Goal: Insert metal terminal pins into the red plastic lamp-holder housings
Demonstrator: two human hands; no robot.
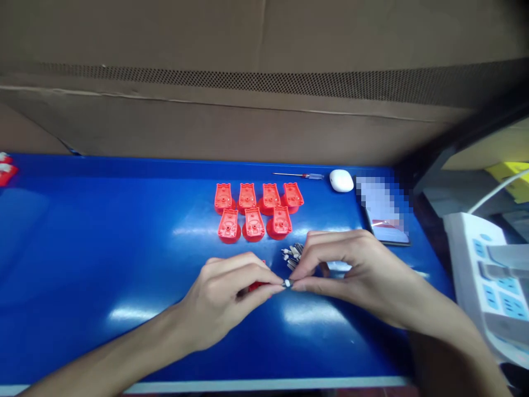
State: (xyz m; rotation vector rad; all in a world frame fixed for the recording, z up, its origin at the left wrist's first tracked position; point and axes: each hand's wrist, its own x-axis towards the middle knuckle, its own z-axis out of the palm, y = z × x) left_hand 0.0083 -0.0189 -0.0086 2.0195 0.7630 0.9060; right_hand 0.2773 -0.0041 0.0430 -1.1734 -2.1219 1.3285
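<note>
In the head view my left hand (231, 295) and my right hand (351, 264) meet fingertip to fingertip. Both pinch one small part (287, 283) with a white middle and darker ends; its exact kind is too small to make out. Some red plastic (256, 286) shows under my left fingers, mostly hidden. Right behind the fingertips lies a loose pile of small metal pins with white pieces (292, 252), partly covered by my right hand. Farther back, several red plastic housings (253, 221) stand in two rows with their hollow sides up.
A screwdriver (297, 175), a white rounded case (341, 181) and a phone (384, 212) lie at the back right of the blue table (103, 237). Cardboard (248, 129) walls the back. A white power strip (491, 275) is at the right; red-and-white pieces (6, 168) sit far left.
</note>
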